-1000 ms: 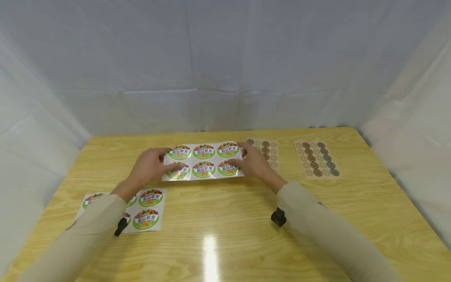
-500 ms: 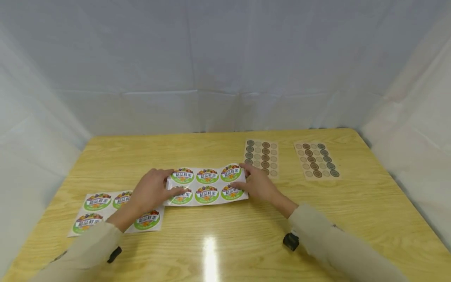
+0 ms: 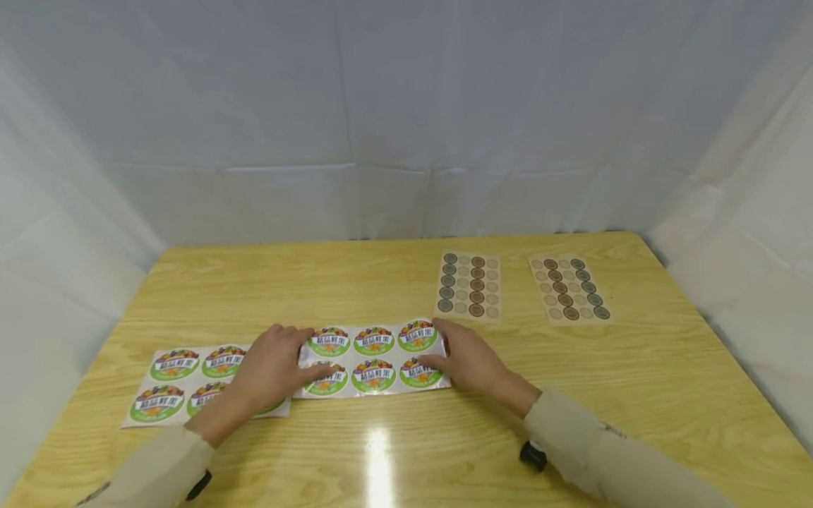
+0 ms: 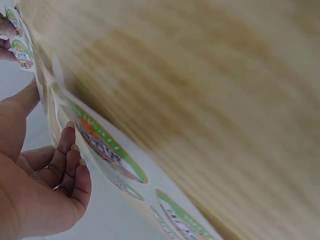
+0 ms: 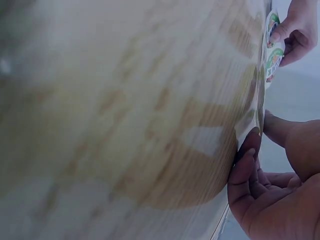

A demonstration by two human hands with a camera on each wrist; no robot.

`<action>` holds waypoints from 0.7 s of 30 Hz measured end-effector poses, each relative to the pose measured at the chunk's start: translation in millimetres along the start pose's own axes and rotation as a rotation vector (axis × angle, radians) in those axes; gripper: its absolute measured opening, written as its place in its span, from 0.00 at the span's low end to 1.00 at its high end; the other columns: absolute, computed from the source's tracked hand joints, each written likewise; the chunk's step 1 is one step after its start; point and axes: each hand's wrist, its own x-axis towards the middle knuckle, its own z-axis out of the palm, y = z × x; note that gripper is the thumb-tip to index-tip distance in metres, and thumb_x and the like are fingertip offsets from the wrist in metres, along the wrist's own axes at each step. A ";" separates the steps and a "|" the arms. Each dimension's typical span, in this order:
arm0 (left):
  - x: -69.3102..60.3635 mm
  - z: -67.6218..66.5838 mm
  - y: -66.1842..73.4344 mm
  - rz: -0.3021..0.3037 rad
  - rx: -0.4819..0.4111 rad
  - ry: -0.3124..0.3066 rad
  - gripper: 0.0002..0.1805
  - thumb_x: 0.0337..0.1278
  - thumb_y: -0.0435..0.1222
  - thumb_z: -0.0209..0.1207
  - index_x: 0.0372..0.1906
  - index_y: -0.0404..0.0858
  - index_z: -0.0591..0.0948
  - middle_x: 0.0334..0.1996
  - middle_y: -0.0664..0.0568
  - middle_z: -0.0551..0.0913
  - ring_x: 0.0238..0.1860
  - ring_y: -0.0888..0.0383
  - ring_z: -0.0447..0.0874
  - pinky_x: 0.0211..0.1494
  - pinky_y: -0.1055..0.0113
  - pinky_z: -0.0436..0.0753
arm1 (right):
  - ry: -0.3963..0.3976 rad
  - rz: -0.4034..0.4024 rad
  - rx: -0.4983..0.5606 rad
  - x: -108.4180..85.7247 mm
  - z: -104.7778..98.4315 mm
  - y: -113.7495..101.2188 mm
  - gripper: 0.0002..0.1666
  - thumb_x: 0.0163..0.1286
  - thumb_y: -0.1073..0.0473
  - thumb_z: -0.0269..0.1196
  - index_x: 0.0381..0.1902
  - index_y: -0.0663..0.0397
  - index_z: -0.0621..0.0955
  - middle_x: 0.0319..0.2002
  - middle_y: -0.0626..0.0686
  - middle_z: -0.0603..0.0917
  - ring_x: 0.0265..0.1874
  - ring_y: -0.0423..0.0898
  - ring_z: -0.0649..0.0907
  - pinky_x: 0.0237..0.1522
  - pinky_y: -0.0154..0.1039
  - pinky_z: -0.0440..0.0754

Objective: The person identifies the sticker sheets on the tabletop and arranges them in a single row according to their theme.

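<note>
A white sheet with six oval fruit stickers (image 3: 373, 375) lies low over the middle of the table in the head view. The left hand (image 3: 269, 367) pinches its left edge, thumb on top. At the right edge the right hand (image 3: 473, 360) pinches it in the same way. In the left wrist view, curled fingers of the left hand (image 4: 47, 185) are beside a stickered sheet. The right wrist view shows the right hand (image 5: 275, 185) with its fingertips low at the table surface.
Another fruit sticker sheet (image 3: 159, 403) lies at the left, partly under the left forearm. Two beige sheets of small round stickers (image 3: 468, 286) (image 3: 570, 289) lie at the back right of the wooden table (image 3: 394, 451). White cloth (image 3: 381, 127) hangs around the table.
Both hands have brought the held sheet nearer the front of the table and lower. The left beige sheet, partly covered before by the right hand, now shows fully.
</note>
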 end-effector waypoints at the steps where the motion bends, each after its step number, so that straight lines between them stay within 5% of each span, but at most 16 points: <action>1: -1.3 0.5 0.1 0.004 0.012 0.008 0.40 0.47 0.61 0.64 0.54 0.30 0.79 0.32 0.50 0.81 0.39 0.48 0.76 0.44 0.52 0.77 | 0.000 -0.002 -0.012 -0.9 0.2 -0.3 0.21 0.65 0.52 0.65 0.52 0.53 0.76 0.32 0.42 0.79 0.27 0.36 0.79 0.31 0.35 0.78; 7: -6.0 4.2 0.1 0.034 0.068 0.049 0.41 0.47 0.63 0.63 0.52 0.30 0.81 0.41 0.42 0.83 0.42 0.46 0.77 0.46 0.52 0.76 | 0.001 0.010 -0.057 -4.9 1.2 -1.8 0.20 0.65 0.51 0.65 0.51 0.51 0.76 0.32 0.42 0.78 0.27 0.36 0.78 0.32 0.35 0.77; 21: -13.4 4.0 0.9 0.045 0.094 0.041 0.40 0.47 0.64 0.62 0.51 0.31 0.82 0.38 0.45 0.84 0.37 0.50 0.76 0.45 0.55 0.74 | -0.005 0.030 -0.189 -9.2 1.5 -4.4 0.31 0.64 0.45 0.65 0.58 0.58 0.74 0.38 0.47 0.79 0.35 0.41 0.77 0.43 0.43 0.77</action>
